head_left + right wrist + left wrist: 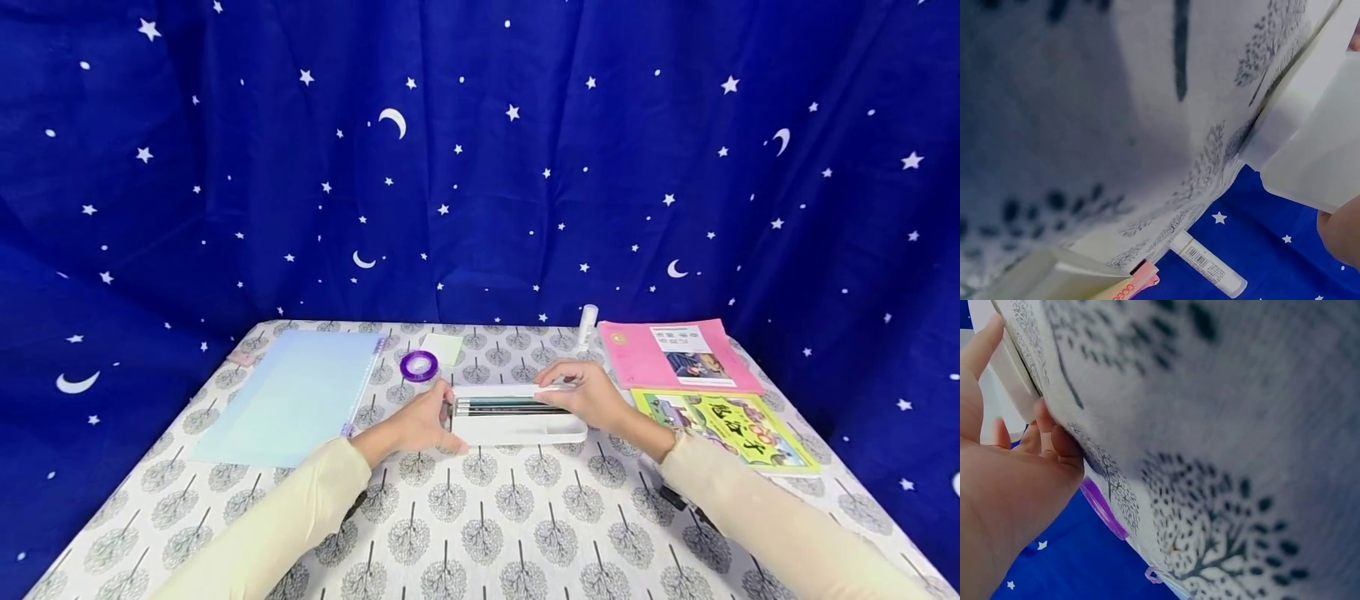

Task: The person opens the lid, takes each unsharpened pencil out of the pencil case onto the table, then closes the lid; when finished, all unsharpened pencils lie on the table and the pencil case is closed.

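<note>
A white pencil case [495, 432] lies lengthwise in front of me, with several dark pencils [510, 408] along its back part. My left hand [420, 421] grips the case's left end, thumb at the front corner and fingers toward the back; the left wrist view shows this hand [1019, 481] spanning the white end. At the right end, my right hand [592, 396] pinches the raised white lid [487, 390] between thumb and fingers. The right wrist view shows the lid [1316, 150] tilted up from the case, with part of the right hand [1344, 234] at its edge.
Left lies a light blue notebook [292, 400]. Behind the case are a purple tape roll [405, 371] and pale sticky notes [450, 350]. A white glue stick [587, 327] stands back right, near a pink folder [633, 358] and yellow picture book [795, 450].
</note>
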The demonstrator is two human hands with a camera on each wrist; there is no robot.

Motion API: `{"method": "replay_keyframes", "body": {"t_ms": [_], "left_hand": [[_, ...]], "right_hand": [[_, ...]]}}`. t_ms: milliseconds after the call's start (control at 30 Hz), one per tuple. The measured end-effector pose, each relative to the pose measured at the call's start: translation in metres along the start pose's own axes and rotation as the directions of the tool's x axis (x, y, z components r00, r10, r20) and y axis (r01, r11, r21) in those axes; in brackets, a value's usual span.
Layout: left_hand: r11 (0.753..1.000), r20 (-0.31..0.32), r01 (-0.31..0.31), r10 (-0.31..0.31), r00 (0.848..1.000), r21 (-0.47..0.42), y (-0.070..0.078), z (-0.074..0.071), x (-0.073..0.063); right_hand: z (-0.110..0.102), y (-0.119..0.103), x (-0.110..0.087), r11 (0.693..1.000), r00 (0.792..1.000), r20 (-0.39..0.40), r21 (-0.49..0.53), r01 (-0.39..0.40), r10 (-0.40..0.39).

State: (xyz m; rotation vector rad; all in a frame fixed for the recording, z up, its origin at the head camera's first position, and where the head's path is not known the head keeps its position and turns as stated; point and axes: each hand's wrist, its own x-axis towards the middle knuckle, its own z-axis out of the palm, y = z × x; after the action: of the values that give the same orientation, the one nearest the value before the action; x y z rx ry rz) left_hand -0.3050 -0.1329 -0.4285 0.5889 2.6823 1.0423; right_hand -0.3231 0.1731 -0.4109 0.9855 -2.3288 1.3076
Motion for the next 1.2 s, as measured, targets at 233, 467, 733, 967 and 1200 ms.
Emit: {"method": "replay_keyframes", "body": {"t_ms": [233, 467, 733, 967, 1200], "left_hand": [[1.0, -0.006, -0.007, 0.007, 1.0, -0.007, 0.001, -0.001, 0.001], [1.0, -0.01, -0.018, 0.018, 1.0, -0.006, -0.002, 0.001, 0.002], [0.999, -0.009, -0.037, 0.037, 0.999, -0.011, -0.002, -0.001, 0.001], [0.999, -0.004, -0.031, 0.031, 1.0, -0.023, -0.002, -0.002, 0.001], [1.0, 0.002, -0.022, 0.022, 1.0, 0.006, -0.004, 0.0, 0.003]], "right_hand": [[-0.007, 0.001, 0.006, 0.999, 0.995, -0.08, -0.013, 0.052, -0.053], [-0.024, 0.015, -0.001, 0.997, 0.992, -0.127, -0.078, -0.023, 0.013], [-0.037, 0.013, -0.007, 0.991, 0.993, -0.085, -0.102, -0.086, 0.077], [-0.04, 0.018, -0.012, 0.984, 0.993, -0.05, -0.137, -0.111, 0.105], [-0.042, 0.023, -0.014, 0.958, 0.971, 0.108, -0.217, -0.188, 0.215]]}}
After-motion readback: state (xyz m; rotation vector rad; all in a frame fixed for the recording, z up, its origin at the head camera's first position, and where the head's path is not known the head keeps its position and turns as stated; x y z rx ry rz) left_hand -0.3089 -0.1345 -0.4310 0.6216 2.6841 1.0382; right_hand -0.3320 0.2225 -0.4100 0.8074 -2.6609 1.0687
